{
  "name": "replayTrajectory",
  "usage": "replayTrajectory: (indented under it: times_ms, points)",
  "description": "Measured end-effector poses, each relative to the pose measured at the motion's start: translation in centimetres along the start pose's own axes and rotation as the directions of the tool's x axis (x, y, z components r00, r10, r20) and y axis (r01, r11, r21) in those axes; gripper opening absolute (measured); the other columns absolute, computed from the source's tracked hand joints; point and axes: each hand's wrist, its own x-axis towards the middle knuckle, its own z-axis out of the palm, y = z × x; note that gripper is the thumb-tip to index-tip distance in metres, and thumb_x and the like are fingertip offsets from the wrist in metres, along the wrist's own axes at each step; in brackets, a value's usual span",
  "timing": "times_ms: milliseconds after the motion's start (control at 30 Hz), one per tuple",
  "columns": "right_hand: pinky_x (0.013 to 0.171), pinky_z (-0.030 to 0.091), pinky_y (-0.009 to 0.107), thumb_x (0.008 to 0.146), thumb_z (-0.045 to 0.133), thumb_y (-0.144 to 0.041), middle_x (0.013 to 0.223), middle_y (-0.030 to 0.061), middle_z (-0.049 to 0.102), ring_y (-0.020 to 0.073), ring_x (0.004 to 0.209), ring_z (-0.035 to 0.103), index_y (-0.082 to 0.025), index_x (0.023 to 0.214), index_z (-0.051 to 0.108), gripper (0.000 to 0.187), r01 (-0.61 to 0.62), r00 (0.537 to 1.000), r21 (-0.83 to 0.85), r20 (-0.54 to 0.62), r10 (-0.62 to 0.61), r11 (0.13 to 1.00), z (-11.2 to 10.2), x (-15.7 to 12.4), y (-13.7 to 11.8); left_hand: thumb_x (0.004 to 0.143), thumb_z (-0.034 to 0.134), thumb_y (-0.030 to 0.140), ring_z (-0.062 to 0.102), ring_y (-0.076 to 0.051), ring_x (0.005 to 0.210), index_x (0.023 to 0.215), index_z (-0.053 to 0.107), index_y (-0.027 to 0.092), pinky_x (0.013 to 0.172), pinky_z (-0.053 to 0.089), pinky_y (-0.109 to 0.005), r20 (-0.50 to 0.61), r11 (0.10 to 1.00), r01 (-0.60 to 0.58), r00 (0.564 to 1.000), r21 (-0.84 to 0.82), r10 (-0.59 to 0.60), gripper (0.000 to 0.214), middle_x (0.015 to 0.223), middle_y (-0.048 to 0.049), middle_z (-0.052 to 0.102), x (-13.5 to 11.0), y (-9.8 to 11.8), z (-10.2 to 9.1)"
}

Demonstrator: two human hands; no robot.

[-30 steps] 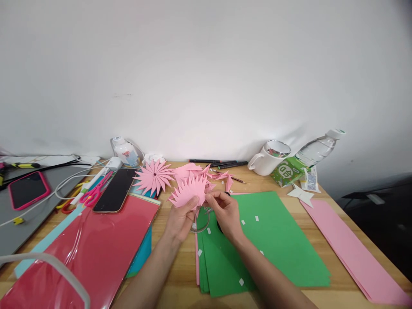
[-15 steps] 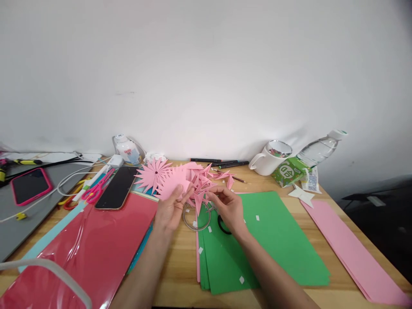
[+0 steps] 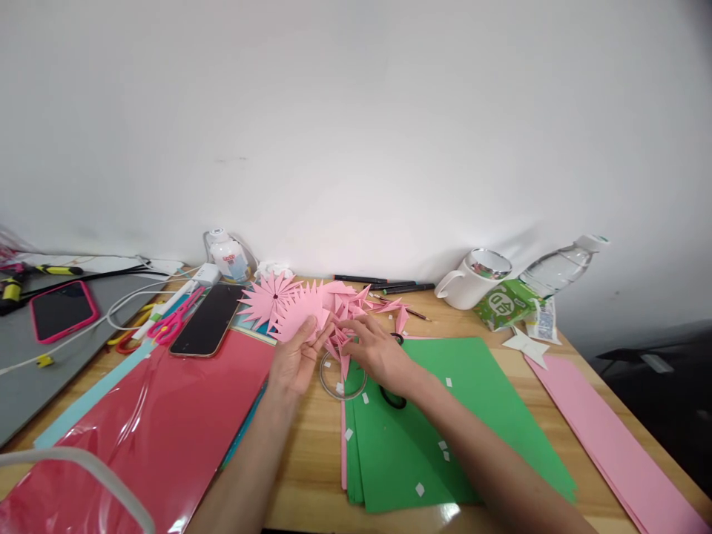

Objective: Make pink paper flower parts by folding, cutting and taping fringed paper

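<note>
While the left hand (image 3: 300, 362) grips a spiky pink fan (image 3: 300, 310), the right hand (image 3: 383, 358) is among folded pieces (image 3: 348, 300)

Pinched between thumb and fingers, the fan is tilted up in front of the left palm. The right hand is loosely curled, fingers partly bent, its fingertips at the near edge of the folded pieces; whether it has hold of one cannot be told.

Beyond the fan lies a pink pinwheel (image 3: 264, 298), its points running all the way round, so it looks complete. The fan seems only part made, and the pieces heaped beside it look unjoined.

Nearer lies a clear ring (image 3: 321, 378), partly over the edge of the green sheets (image 3: 472, 378), which carry white scraps (image 3: 420, 489). Farther right are long pink strips (image 3: 606, 437); to the left, a red sheet (image 3: 161, 415) in shiny film.
</note>
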Motion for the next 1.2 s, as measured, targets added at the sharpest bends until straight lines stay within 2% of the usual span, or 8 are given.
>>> replayTrajectory:
  times_ms: [200, 300, 433, 533, 667, 900, 1067, 1200]
  points:
    - [0.076, 0.047, 0.032, 0.089, 0.057, -0.013, 0.097, 0.0084, 0.070, 0.0203, 0.089, 0.058, -0.018, 0.083, 0.068, 0.013, 0.050, 0.993, 0.094, 0.103, -0.059, 0.994, -0.7, 1.6, 1.4, 0.081, 0.057, -0.003, 0.074, -0.023, 0.083, 0.066, 0.065, 0.008, 0.094, 0.055, -0.042, -0.002, 0.999, 0.034, 0.999, -0.021, -0.034, 0.021, 0.077, -0.0098, 0.075, 0.1, 0.0, -0.1]
    - [0.070, 0.046, 0.030, 0.089, 0.059, -0.019, 0.082, 0.0057, 0.068, 0.0179, 0.078, 0.059, -0.018, 0.079, 0.064, 0.011, -0.096, 0.994, 0.334, -0.020, 0.109, 0.938, -1.5, 1.9, 2.0, 0.077, 0.062, -0.004, 0.074, -0.023, 0.080, 0.061, 0.064, 0.009, 0.096, 0.053, -0.044, 0.021, 0.999, 0.014, 1.000, -0.045, -0.013, 0.021, 0.069, -0.0063, 0.074, -0.1, 0.0, -0.2]
    - [0.058, 0.046, 0.026, 0.083, 0.065, -0.043, 0.071, 0.0007, 0.061, 0.0133, 0.062, 0.055, -0.019, 0.078, 0.059, 0.025, -0.225, 0.862, 0.815, -0.088, 0.499, 0.534, -3.1, 2.4, 1.6, 0.068, 0.071, -0.004, 0.073, -0.023, 0.087, 0.067, 0.068, 0.012, 0.099, 0.051, -0.047, 0.083, 0.995, -0.080, 0.993, -0.053, 0.084, 0.016, 0.070, -0.0026, 0.074, -0.1, -0.1, -0.3]
    - [0.055, 0.046, 0.024, 0.077, 0.069, -0.049, 0.076, 0.0005, 0.063, 0.0098, 0.057, 0.050, -0.020, 0.080, 0.060, 0.031, -0.183, 0.833, 0.961, 0.038, 0.552, 0.210, -4.0, 2.9, 0.7, 0.066, 0.073, -0.001, 0.070, -0.025, 0.099, 0.074, 0.070, 0.014, 0.101, 0.049, -0.047, 0.111, 0.995, -0.094, 0.989, -0.035, 0.098, 0.017, 0.085, -0.0053, 0.077, 0.0, -0.3, -0.5]
    - [0.054, 0.047, 0.023, 0.070, 0.077, -0.046, 0.068, -0.0018, 0.061, 0.0095, 0.057, 0.052, -0.020, 0.075, 0.059, 0.032, -0.149, 0.828, 0.989, 0.118, 0.548, 0.012, -3.9, 3.1, -0.1, 0.063, 0.079, 0.004, 0.065, -0.029, 0.110, 0.073, 0.069, 0.015, 0.104, 0.047, -0.047, 0.161, 0.997, -0.070, 0.984, -0.023, 0.073, 0.017, 0.089, -0.0064, 0.077, 0.1, -0.7, -0.8]
    - [0.064, 0.051, 0.026, 0.053, 0.089, -0.037, 0.072, -0.0032, 0.062, 0.0122, 0.066, 0.059, -0.021, 0.083, 0.057, 0.047, -0.179, 0.846, 0.983, 0.176, 0.504, -0.042, -2.9, 3.0, 0.1, 0.063, 0.080, 0.008, 0.063, -0.029, 0.114, 0.100, 0.070, 0.021, 0.103, 0.048, -0.046, 0.234, 0.993, -0.113, 0.967, 0.018, 0.106, 0.041, 0.102, -0.0052, 0.075, 0.1, -1.3, -0.8]
    - [0.071, 0.052, 0.031, 0.062, 0.083, -0.044, 0.073, -0.0014, 0.062, 0.0148, 0.071, 0.060, -0.020, 0.074, 0.057, 0.038, -0.195, 0.873, 0.978, 0.139, 0.467, 0.075, -2.7, 3.1, 0.5, 0.060, 0.083, 0.012, 0.067, -0.025, 0.107, 0.087, 0.071, 0.020, 0.098, 0.052, -0.039, 0.192, 0.994, -0.102, 0.977, 0.048, 0.091, 0.031, 0.092, -0.0033, 0.077, 0.5, -1.6, -1.2]
    - [0.067, 0.052, 0.029, 0.063, 0.082, -0.045, 0.071, -0.0019, 0.062, 0.0141, 0.070, 0.060, -0.020, 0.074, 0.059, 0.036, -0.217, 0.861, 0.974, 0.159, 0.483, 0.067, -2.5, 3.0, 0.7, 0.059, 0.084, 0.014, 0.069, -0.023, 0.099, 0.080, 0.070, 0.020, 0.092, 0.054, -0.035, 0.166, 0.991, -0.109, 0.981, 0.075, 0.095, 0.026, 0.085, -0.0025, 0.076, 0.7, -1.7, -1.3]
